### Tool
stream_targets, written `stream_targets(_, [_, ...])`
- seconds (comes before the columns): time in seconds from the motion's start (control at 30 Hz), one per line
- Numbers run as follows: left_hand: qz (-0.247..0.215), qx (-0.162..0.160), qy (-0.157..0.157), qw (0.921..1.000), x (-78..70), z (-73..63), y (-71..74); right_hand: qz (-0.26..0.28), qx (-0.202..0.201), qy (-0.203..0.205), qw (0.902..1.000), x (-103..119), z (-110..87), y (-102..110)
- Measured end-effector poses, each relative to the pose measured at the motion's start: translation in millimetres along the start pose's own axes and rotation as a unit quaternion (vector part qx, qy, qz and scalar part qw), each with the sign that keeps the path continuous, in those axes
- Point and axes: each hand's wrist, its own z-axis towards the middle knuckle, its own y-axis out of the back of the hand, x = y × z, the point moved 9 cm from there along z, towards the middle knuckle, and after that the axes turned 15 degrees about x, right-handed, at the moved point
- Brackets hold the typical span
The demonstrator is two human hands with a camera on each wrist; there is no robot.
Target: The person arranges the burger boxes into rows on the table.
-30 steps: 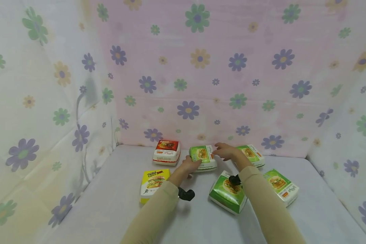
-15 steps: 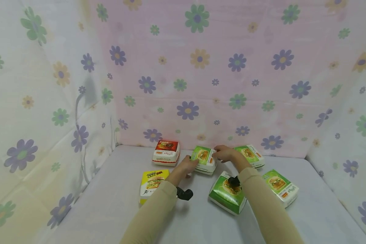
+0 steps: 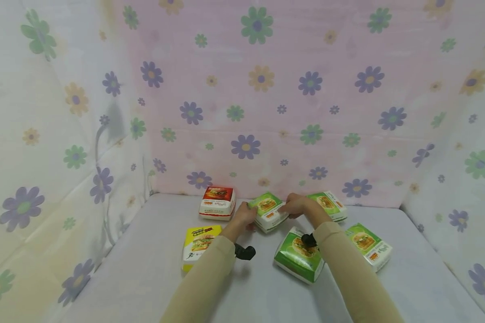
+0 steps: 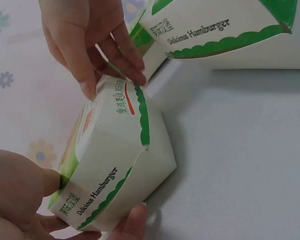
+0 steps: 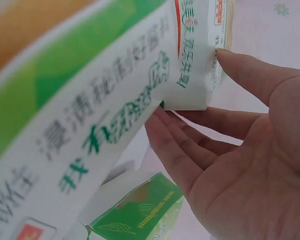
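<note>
In the head view a green-and-white hamburger box [image 3: 266,210] sits turned at an angle between both hands, near the back of the table. My left hand [image 3: 244,217] grips its left corner. In the left wrist view that hand's thumb [image 4: 51,181] lies on the top edge, with fingers low along the side. My right hand [image 3: 301,205] pinches the right corner, its thumb [image 5: 240,65] on the box's upper edge and fingers lower down. Whether the box touches the table underneath cannot be seen. Another green hamburger box [image 3: 299,258] stands just in front, below the right wrist.
A red-topped box [image 3: 217,204] stands at the back left, a yellow one [image 3: 198,240] in front of it, partly behind the left sleeve. Green boxes stand at the back right [image 3: 327,204] and right [image 3: 368,244]. Flowered cloth walls [image 3: 266,107] surround the table [image 3: 145,269].
The box between my hands has turned clockwise, its white labelled strip swinging from the right side toward the front. My right hand has closed in on its right corner. The other boxes stay put.
</note>
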Motion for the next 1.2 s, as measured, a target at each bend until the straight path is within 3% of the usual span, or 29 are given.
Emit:
stream_targets(0.2, [0.006,0.001,0.006,1.0000,-0.1,2.8,5.8,-0.004,0.026,-0.003,0.9997,0.1,3.1,-3.5])
stream_targets(0.47, [0.052,-0.018,0.018,0.9983,0.2,-0.1,8.3,-0.017,0.052,-0.010,0.9984,0.1,-5.7,-6.0])
stream_targets(0.73, [0.059,0.010,0.034,0.9976,7.9,-4.1,-8.3,0.007,0.034,0.003,0.9994,-2.1,-8.5,-0.2])
stream_targets(0.93, [0.053,0.022,0.028,0.9979,10.3,-3.6,-17.4,0.008,0.045,0.015,0.9988,-3.9,-3.4,-0.8])
stream_targets(1.2, [0.047,0.015,0.006,0.9988,4.4,-0.3,-13.5,-0.017,0.064,0.028,0.9975,0.1,0.2,-5.4])
